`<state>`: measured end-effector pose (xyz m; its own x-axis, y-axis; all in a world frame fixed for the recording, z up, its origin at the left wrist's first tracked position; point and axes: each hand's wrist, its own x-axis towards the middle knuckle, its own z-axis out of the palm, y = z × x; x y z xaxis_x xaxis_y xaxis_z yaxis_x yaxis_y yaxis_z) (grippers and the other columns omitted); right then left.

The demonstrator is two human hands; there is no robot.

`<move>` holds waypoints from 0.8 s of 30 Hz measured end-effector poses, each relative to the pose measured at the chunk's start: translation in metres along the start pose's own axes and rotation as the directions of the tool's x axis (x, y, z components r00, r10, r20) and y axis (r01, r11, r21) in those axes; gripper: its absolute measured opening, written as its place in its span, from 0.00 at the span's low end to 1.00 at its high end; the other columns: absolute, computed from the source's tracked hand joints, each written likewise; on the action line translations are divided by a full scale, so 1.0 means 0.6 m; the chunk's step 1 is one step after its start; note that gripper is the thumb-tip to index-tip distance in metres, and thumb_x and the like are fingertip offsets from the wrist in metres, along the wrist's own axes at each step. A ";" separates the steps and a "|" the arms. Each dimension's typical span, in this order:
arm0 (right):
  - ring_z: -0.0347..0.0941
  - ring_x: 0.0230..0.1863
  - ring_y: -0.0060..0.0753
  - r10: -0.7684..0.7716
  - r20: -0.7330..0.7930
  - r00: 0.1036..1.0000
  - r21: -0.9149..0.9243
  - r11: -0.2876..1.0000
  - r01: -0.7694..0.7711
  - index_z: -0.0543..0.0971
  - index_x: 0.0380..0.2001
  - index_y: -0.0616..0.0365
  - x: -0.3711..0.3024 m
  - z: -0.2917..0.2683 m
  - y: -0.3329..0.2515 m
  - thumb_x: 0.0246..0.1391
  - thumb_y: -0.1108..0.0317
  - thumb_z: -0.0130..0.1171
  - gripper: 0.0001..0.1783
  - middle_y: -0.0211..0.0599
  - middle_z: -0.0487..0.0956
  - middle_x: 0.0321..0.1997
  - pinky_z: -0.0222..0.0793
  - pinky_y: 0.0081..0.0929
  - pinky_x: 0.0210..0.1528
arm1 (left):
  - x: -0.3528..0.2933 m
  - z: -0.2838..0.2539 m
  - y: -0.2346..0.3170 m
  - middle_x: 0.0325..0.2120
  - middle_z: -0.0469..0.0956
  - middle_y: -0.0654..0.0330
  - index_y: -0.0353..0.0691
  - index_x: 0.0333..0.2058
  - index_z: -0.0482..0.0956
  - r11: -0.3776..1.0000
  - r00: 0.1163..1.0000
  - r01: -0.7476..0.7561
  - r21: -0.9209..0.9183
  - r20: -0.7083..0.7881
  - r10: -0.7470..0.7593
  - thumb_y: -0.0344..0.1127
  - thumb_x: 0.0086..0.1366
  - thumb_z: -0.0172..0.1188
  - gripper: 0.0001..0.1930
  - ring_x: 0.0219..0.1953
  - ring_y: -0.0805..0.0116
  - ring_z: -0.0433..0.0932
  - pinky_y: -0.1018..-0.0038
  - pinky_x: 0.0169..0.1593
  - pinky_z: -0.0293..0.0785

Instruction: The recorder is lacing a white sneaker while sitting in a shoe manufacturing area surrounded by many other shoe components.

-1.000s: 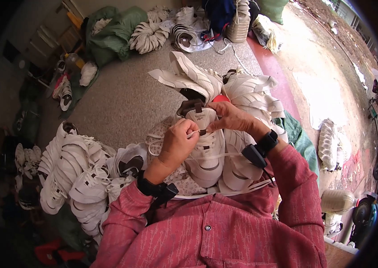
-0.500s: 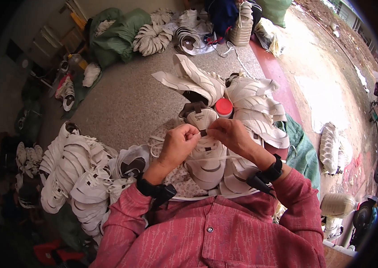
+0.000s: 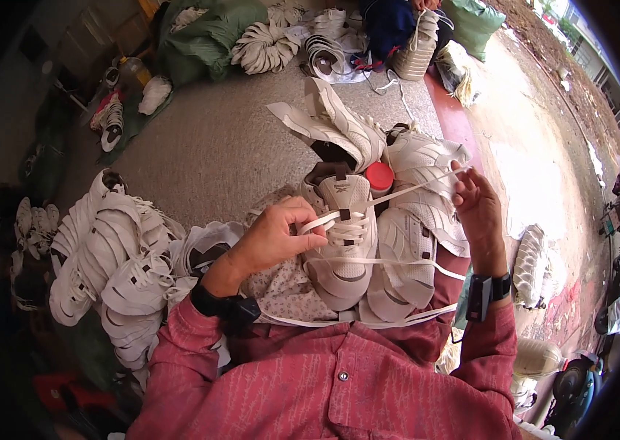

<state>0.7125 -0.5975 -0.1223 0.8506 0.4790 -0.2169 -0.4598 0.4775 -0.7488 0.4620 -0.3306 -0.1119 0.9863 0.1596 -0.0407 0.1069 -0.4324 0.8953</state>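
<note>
A cream shoe upper (image 3: 342, 275) with a dark collar lies in front of me, its toe towards my body. White shoelace (image 3: 416, 185) runs through its eyelets and a dark tongue loop, then stretches up to the right. My right hand (image 3: 480, 209) is raised on that side, its fingers closed on the far stretch of lace. Beside the tongue, my left hand (image 3: 277, 238) pinches a bend of lace between thumb and forefinger. Another strand crosses the toe to the right, over a second cream upper (image 3: 401, 271). A red-lidded jar (image 3: 379, 176) stands behind the shoe.
More cream uppers (image 3: 346, 125) lie beyond the shoe, and a large heap (image 3: 108, 242) sits to my left. Green sacks (image 3: 211, 37) and bundled uppers (image 3: 266, 48) stand at the back. At the top, another person's hand (image 3: 426, 4) is near a stack of uppers (image 3: 414, 55).
My right hand has moved from the tongue out to the right, drawing lace through the dark loop. My left hand has shifted slightly left and lower and now holds a bend of lace.
</note>
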 end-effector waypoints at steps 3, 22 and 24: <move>0.62 0.18 0.20 0.066 0.148 0.987 0.382 0.916 -0.119 0.70 0.34 0.61 0.034 -0.088 -0.059 0.63 0.69 0.46 0.07 0.33 0.73 0.29 0.62 0.20 0.24 | 0.008 -0.001 -0.007 0.36 0.75 0.64 0.38 0.35 0.81 0.962 0.970 -0.242 0.130 -0.001 0.244 0.32 0.53 0.69 0.11 0.44 0.71 0.71 0.73 0.50 0.66; 0.76 0.37 0.27 -0.151 -0.152 0.977 0.160 0.971 0.175 0.72 0.50 0.73 0.092 -0.281 -0.153 0.60 0.79 0.49 0.15 0.41 0.78 0.40 0.76 0.22 0.47 | -0.037 -0.028 -0.067 0.17 0.69 0.74 0.37 0.21 0.78 0.970 0.949 0.118 -0.214 -0.262 -0.174 0.38 0.63 0.63 0.14 0.22 0.85 0.62 0.83 0.26 0.58; 0.75 0.34 0.26 -0.187 -0.247 0.951 0.179 0.956 0.234 0.74 0.46 0.72 0.094 -0.248 -0.132 0.61 0.78 0.50 0.12 0.39 0.79 0.36 0.76 0.20 0.43 | -0.051 -0.037 -0.089 0.20 0.73 0.70 0.38 0.25 0.79 0.964 0.935 0.241 -0.115 -0.237 -0.263 0.37 0.60 0.65 0.10 0.23 0.79 0.66 0.80 0.30 0.63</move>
<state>0.8349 -0.7178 -0.1688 0.9576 0.1842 -0.2214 -0.2859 0.7002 -0.6542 0.4234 -0.2927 -0.1485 0.8649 0.4728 -0.1682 0.3266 -0.2759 0.9040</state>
